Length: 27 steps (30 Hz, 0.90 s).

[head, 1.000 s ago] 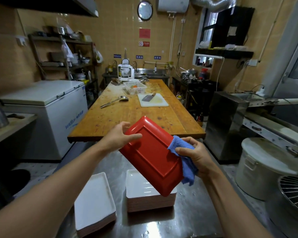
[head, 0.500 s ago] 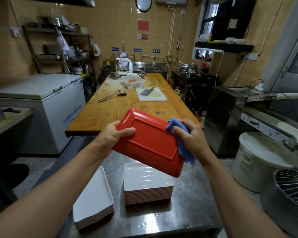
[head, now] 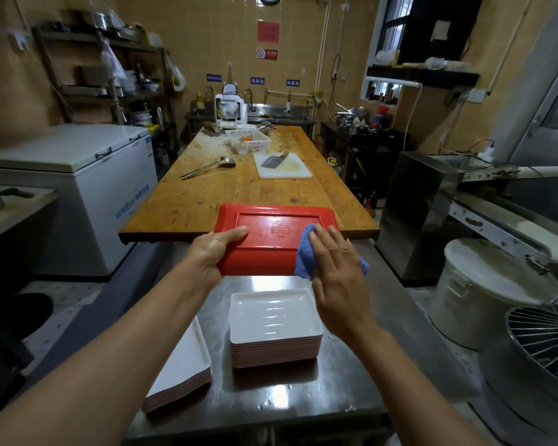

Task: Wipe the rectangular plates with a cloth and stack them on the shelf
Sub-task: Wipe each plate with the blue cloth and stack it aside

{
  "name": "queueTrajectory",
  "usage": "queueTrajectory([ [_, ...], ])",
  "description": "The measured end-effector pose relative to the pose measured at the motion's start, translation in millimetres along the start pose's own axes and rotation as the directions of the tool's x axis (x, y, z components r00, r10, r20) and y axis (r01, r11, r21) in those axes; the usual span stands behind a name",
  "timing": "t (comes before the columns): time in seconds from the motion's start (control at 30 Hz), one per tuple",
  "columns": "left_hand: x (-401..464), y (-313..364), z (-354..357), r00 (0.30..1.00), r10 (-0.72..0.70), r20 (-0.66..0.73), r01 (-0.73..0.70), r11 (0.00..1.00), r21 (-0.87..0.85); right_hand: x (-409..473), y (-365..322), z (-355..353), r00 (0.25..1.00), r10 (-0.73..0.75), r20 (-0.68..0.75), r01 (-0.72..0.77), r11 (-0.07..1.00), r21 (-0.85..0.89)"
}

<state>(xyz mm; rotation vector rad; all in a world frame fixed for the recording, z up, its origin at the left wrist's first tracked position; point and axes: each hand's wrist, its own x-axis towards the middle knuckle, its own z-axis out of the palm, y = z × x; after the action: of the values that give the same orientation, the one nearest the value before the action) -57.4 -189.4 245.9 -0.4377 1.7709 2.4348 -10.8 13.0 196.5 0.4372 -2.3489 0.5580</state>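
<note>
Left hand: we grip the left end of the red plate (head: 265, 239) with our left hand (head: 215, 249), thumb laid across its upturned back and the other fingers hidden beneath the rim.
Right hand: our right hand (head: 339, 268) lies flat with straight fingers and presses the blue cloth (head: 306, 252) onto the right part of the plate; it curls round nothing.
Plate: we hold it upside down, long side across, raised in the air between the two hands, its wet back shining and a round stamp showing at its middle.
Cloth: bunched under our right palm, it touches the plate's back and hangs over its near edge, with a corner poking out at the right of the hand.
Below the grip: a stack of white plates (head: 276, 329) sits on the steel table (head: 342, 387), just under our right wrist.
Below the left forearm: a second stack of white plates (head: 184, 371), tilted and partly hidden by the arm.
Beyond the grip: a long wooden table (head: 207, 194) carries a ladle (head: 207, 168), a white basket (head: 248, 141) and a cutting board (head: 282, 167) with a cleaver (head: 274, 160) on it.
Left of the grip: a white chest freezer (head: 78, 175), well apart.
Right of the grip: a white lidded bucket (head: 483, 291).
</note>
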Motion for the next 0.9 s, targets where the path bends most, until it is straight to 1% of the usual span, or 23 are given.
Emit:
queueTrajectory([
  [0.07,-3,-4,6,1.0,0.0,-0.015,0.0,1.0,-0.011,-2,-9,10,0.999,-0.035,-0.019,0.033,0.996,-0.084],
  [0.13,-7,-7,10,0.999,0.027,-0.023,-0.028,0.999,-0.027,-3,-21,19,0.997,-0.073,-0.023,0.07,0.992,-0.109],
  [0.2,-9,-9,12,0.998,0.064,-0.027,-0.065,0.997,-0.038,-3,-32,27,0.994,-0.101,-0.037,0.099,0.993,-0.067],
  [0.3,-13,-12,13,0.994,0.103,-0.042,-0.105,0.994,-0.04,-1,-48,32,0.993,-0.106,-0.057,0.106,0.994,0.004],
  [0.4,-18,-13,11,0.993,0.104,-0.047,-0.106,0.993,-0.053,0,-53,34,0.985,-0.168,-0.031,0.167,0.986,-0.029],
  [0.47,-22,-15,9,0.988,0.145,-0.049,-0.147,0.989,-0.03,2,-47,31,0.982,-0.187,-0.008,0.187,0.981,-0.053],
  [0.5,-23,-17,9,0.984,0.172,-0.051,-0.173,0.985,-0.01,4,-42,29,0.986,-0.165,-0.006,0.165,0.985,-0.057],
  [0.6,-27,-17,7,0.972,0.225,-0.064,-0.226,0.974,-0.013,13,-37,22,1.0,-0.028,-0.008,0.027,0.998,-0.048],
  [0.67,-28,-16,5,0.966,0.246,-0.073,-0.248,0.969,-0.011,22,-43,18,0.999,0.007,0.041,-0.006,0.999,-0.032],
  [0.73,-29,-15,4,0.962,0.268,-0.056,-0.269,0.963,-0.006,34,-50,15,0.992,-0.004,0.129,-0.001,0.999,0.038],
  [0.8,-31,-16,4,0.958,0.283,-0.035,-0.283,0.959,0.011,49,-57,11,0.973,-0.054,0.222,0.028,0.992,0.121],
  [0.9,-33,-17,2,0.959,0.281,-0.03,-0.281,0.959,0.033,63,-65,7,0.946,-0.133,0.295,0.09,0.984,0.155],
])
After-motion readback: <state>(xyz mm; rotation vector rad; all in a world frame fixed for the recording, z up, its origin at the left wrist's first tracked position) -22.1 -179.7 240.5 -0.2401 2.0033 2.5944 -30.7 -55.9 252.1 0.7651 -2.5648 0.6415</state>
